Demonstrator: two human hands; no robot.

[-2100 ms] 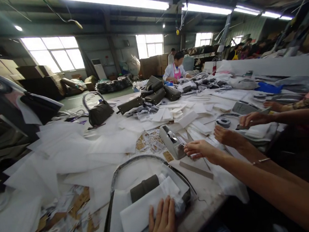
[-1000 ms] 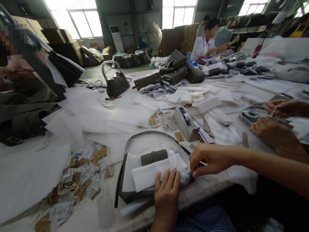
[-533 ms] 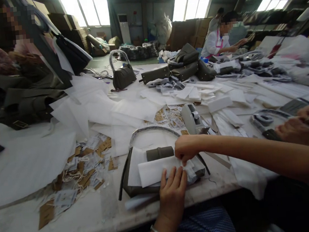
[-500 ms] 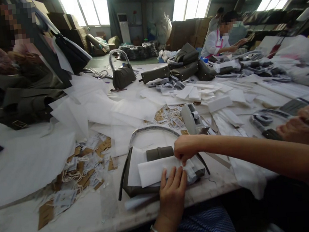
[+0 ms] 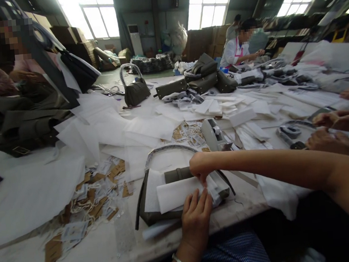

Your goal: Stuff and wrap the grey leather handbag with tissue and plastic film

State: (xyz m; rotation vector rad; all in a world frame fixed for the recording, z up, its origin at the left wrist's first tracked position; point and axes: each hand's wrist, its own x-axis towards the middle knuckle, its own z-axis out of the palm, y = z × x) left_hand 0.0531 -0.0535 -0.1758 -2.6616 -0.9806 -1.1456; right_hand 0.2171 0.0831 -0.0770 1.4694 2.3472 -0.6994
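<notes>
A dark olive handbag [image 5: 148, 218] lies flat in front of me, its wrapped handle [image 5: 171, 148] arched away from me. Across it rests a folded white foam sheet [image 5: 176, 194]. My left hand [image 5: 196, 215] lies on the sheet's lower right part with fingers stretched out. Just above those fingers, my right hand [image 5: 201, 166] is closed, fingertips pointing down at the sheet's right end. Whatever sits between its fingertips is too small to make out. Crumpled translucent wrap [image 5: 214, 187] lies beside them on the bag. A grey tape dispenser [image 5: 212, 134] stands behind my right hand.
Brown tags with strings [image 5: 94, 196] are scattered at left. Loose white sheets [image 5: 103, 125] and folded foam pieces [image 5: 247, 113] cover the table behind. Several olive bags [image 5: 205, 80] are piled farther back. A co-worker's hands [image 5: 329, 140] work at the right.
The view has shifted slightly. My right hand has moved a little left and down along the foam sheet. My left hand stays on it. The co-worker's hands at right have moved apart.
</notes>
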